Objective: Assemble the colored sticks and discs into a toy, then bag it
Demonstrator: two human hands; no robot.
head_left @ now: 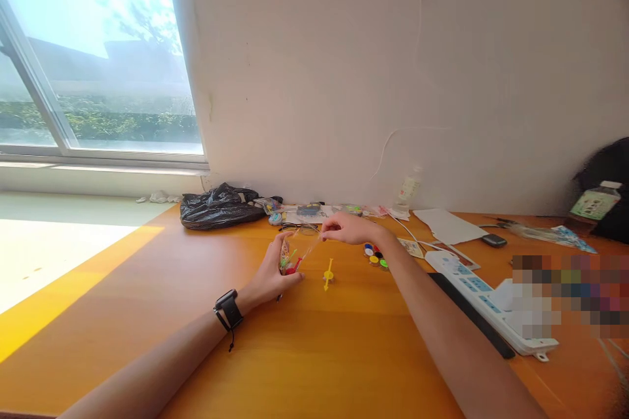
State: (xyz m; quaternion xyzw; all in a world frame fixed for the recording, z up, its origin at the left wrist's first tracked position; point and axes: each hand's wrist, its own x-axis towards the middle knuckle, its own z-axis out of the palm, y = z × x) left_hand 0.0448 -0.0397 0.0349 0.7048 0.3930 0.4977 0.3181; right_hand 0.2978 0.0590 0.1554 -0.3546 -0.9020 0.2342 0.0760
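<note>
My left hand [276, 270], with a black watch on its wrist, is closed round a clear plastic bag [307, 250]. Red and green plastic pieces [295, 266] show in the bag beside my left thumb. My right hand [346, 229] pinches the bag's upper edge between thumb and fingers, so the film stretches between both hands. Just right of the bag, a yellow arrow-shaped piece [328, 274] lies on a small round piece on the table. Several small round pieces in blue, red, yellow and green [375, 260] sit close to my right forearm.
A black plastic bag [221, 206] lies at the back left, and glasses [299, 228] lie behind my hands. To the right are a white power strip [484, 294], paper [448, 226] and a small black device [494, 240]. A clear bottle [409, 188] stands by the wall.
</note>
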